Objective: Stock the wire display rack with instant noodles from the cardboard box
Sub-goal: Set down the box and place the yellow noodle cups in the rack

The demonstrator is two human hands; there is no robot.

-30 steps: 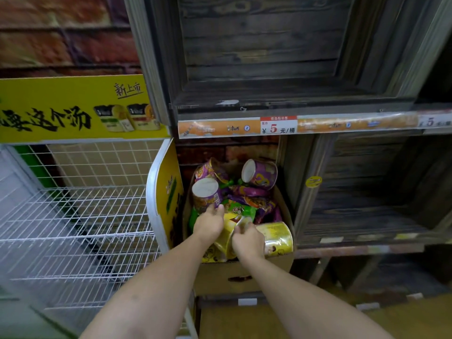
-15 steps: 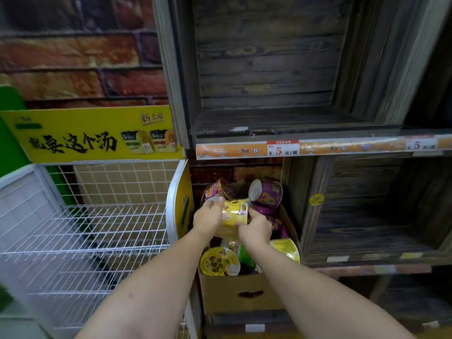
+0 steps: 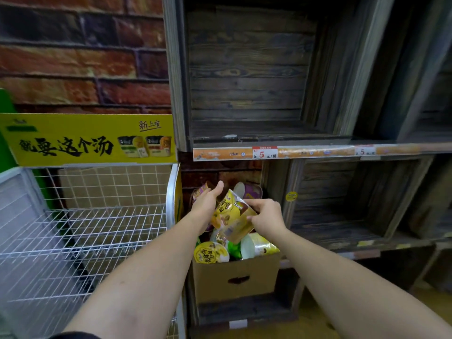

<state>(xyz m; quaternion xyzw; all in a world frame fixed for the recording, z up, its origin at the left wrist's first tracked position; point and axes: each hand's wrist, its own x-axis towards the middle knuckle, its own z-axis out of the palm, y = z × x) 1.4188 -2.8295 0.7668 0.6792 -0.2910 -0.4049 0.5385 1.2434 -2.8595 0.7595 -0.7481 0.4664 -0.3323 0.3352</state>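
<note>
1. A shopworker's left hand (image 3: 206,206) and right hand (image 3: 267,217) hold a yellow noodle cup (image 3: 231,216) between them, just above the open cardboard box (image 3: 234,277).
2. The grip is two-sided. The left palm cups the near-left wall with one digit pointing straight up, while the right thumb and forefinger pinch the right edge.
3. The cup is tilted, its long axis slanting from upper left down to lower right. The lower end hangs over the box's contents.
4. The cup is a tapered tub in glossy printed film. The box is plain brown corrugated board with a hand slot cut in its near face.
5. Loose in the box are a yellow-lidded cup (image 3: 211,253) facing up and purple cups (image 3: 248,190) at the far end.
6. Left of the box stands the white wire display rack (image 3: 85,228), a thin-rod grid under a yellow sign (image 3: 85,140).
7. Rough dark plank shelves (image 3: 244,81) rise to the right.
</note>
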